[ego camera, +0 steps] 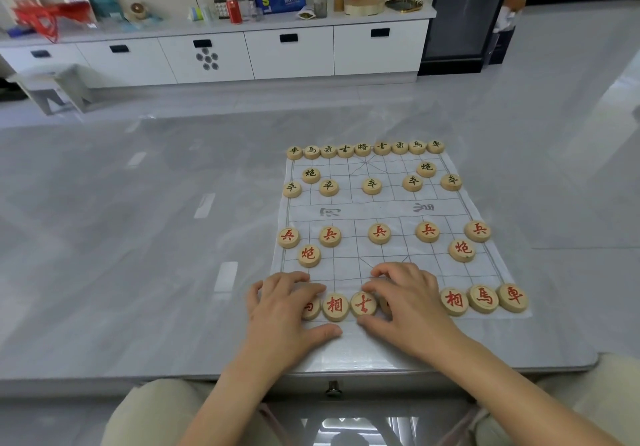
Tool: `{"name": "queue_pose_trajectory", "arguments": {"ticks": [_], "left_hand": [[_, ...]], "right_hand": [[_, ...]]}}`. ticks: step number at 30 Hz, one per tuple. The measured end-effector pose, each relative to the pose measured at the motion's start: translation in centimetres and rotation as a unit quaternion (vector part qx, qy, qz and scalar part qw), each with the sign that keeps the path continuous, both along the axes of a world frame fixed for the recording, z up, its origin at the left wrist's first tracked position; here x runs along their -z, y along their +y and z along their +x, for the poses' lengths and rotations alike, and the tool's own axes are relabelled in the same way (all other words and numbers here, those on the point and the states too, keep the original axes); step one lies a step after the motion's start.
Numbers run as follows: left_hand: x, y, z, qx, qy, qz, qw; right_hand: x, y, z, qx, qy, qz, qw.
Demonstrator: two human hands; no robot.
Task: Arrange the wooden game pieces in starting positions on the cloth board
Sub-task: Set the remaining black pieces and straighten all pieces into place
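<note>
- Board (374,208): a thin white cloth sheet printed with a grid, lying flat on the grey counter (138,238) directly in front of the person. Its edges look slightly wavy. Judged soft and light; likely to wrinkle or slide if a piece is dragged across it.
- Black pieces (372,185): full back row along the far edge, two cannons and five soldiers in front. This side appears complete.
- Red pieces (379,232): five soldiers and two cannons are placed. The near row shows an elephant (336,305) and an advisor (363,303) at centre-left, and an elephant, horse and chariot at right.
- Left hand (287,303): lies over the left end of the near row, fingers spread and curved, partly covering a piece (310,307). Whether its grip holds that piece cannot be told.
- Right hand (405,296): covers the centre-right of the near row, fingertips next to the advisor. Pieces beneath it are hidden; its grip cannot be told.
- Handling, judged: the pieces are thick, smooth wooden discs, rigid, light and not fragile. Take each by the rim between thumb and fingers, lift clear, then set down on a grid intersection. Alternatively, nudge the rim with fingertips while pressing the cloth flat.
- Risk: neighbouring discs in the near row touch, so a push may shift the next one.
</note>
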State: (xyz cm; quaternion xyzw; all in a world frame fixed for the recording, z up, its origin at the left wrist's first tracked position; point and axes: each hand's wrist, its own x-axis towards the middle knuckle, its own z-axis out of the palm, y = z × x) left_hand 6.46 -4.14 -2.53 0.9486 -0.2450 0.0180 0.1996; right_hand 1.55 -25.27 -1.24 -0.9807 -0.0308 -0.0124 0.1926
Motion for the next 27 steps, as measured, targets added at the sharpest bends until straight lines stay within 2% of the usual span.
{"name": "queue_pose_trajectory", "arguments": {"ticks": [13, 21, 27], "left_hand": [[0.8, -0.4, 0.2, -0.026, -0.005, -0.025, 0.999], [-0.8, 4.8, 1.8, -0.081, 0.059, 0.034, 0.994], [-0.1, 6.5, 1.7, -0.064, 0.091, 0.009, 0.994]], "right_hand": [[0.1, -0.2, 0.2, 0.012, 0.009, -0.019, 1.000], [-0.5, 2.4, 1.2, -0.030, 0.012, 0.003, 0.999], [-0.4, 4.4, 1.7, -0.054, 0.022, -0.022, 0.998]]}}
